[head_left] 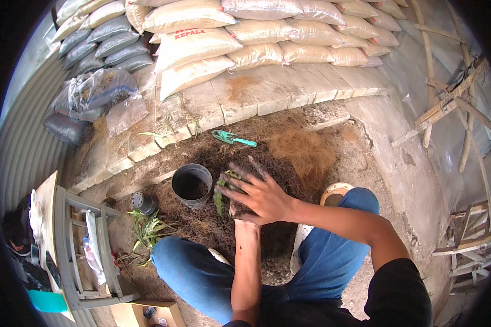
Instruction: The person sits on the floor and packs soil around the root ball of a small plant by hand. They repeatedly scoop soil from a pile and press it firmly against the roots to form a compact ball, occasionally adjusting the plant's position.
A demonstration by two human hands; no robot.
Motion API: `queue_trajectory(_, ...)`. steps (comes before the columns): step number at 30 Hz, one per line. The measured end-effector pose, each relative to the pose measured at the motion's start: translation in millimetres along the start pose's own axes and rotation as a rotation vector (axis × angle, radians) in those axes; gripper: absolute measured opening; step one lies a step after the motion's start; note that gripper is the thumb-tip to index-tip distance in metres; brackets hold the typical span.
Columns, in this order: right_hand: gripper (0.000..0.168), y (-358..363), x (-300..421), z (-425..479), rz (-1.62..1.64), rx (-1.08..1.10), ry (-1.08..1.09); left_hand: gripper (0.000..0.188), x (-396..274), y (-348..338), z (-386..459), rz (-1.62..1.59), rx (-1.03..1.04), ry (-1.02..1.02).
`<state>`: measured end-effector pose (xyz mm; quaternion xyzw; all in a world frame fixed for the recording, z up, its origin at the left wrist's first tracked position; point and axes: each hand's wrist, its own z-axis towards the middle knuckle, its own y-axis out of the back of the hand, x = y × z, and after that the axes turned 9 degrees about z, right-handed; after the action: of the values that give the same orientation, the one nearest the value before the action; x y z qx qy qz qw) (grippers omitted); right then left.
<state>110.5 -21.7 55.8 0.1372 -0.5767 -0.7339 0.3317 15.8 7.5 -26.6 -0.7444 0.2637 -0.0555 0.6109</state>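
Note:
My right hand (266, 198), dark with soil, is spread over my left hand with its fingers apart and blurred. My left hand (241, 209) is mostly hidden beneath it; only the part near the wrist shows. A green-leaved plant (218, 198) pokes out at the left of my hands, its base covered, so how it is held is unclear. Just left of the leaves stands a black plastic plant pot (192, 203) with some dark soil inside. Loose dark soil (278, 171) mixed with fibre lies under and around my hands.
A turquoise hand trowel (234, 138) lies beyond my hands, near a heap of brown coir fibre (305, 151). At left are a small black pot (144, 203), cut leafy plants (145, 229) and a wooden stool-like frame (94, 245). Stacked sacks (257, 55) line the back.

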Motion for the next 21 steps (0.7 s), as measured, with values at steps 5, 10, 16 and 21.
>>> queue_trajectory(5, 0.088, 9.5, 2.1, 1.3, 0.034, -0.068, -0.088, 0.058, -4.4, -3.2, -8.1, 0.008, 0.026, 0.014)
queue_trajectory(10, 0.084, 3.2, 1.8, -2.8, 0.017, -0.062, -0.201, 0.058, 7.7, 8.4, -8.3, -0.057, 0.109, 0.018)
queue_trajectory(16, 0.081, 11.2, 11.3, 6.0, 0.045, -0.061, -0.264, 0.058, 9.0, 5.1, -12.2, -0.058, 0.130, -0.010)
queue_trajectory(21, 0.083, 8.4, 7.1, 4.1, 0.029, -0.138, -0.262, 0.058, 15.8, 6.5, -14.2, -0.071, 0.160, -0.024)
